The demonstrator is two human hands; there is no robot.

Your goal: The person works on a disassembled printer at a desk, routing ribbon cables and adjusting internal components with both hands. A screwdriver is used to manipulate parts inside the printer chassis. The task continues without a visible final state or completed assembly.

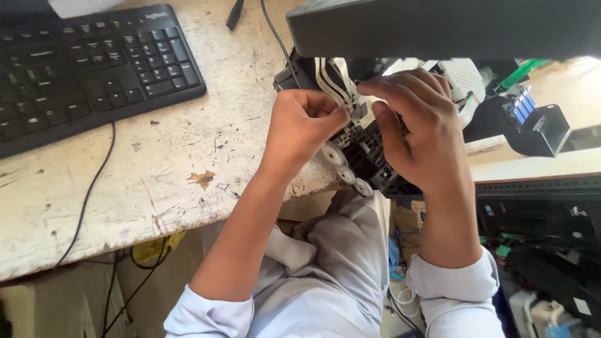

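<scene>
Head view, the only view I have: I see the left hand [300,128] curled nearly closed, thumb and forefinger pinched on the white flat ribbon cables [332,81] where they loop up out of the black printer mechanism [369,156]. The right hand [419,125] is arched over the same mechanism with its fingers bent and partly spread, the fingertips resting at the top of the cable loop; I cannot tell whether it actually grips anything or only steadies the part. The mechanism sits at the near edge of the worn white desk [156,175], partly overhanging the person's lap, with 3 white gears [345,170] showing in a row on its lower left flank. In my judgement the step in hand is handling the ribbons at their connector, and doing it well means holding each ribbon flat and near its end, moving it straight in line with its socket without twisting or creasing, while the other hand keeps the mechanism from sliding off the desk edge. A black keyboard [87,69] lies well apart at the upper left. Hidden or unclear: both hands cover the connector area, so cable seating cannot be checked; a dark panel [438,28] cuts off the top of the mechanism; the blue-tipped part [523,106] on the right is too small to identify; the clutter below the desk is indistinct.
</scene>
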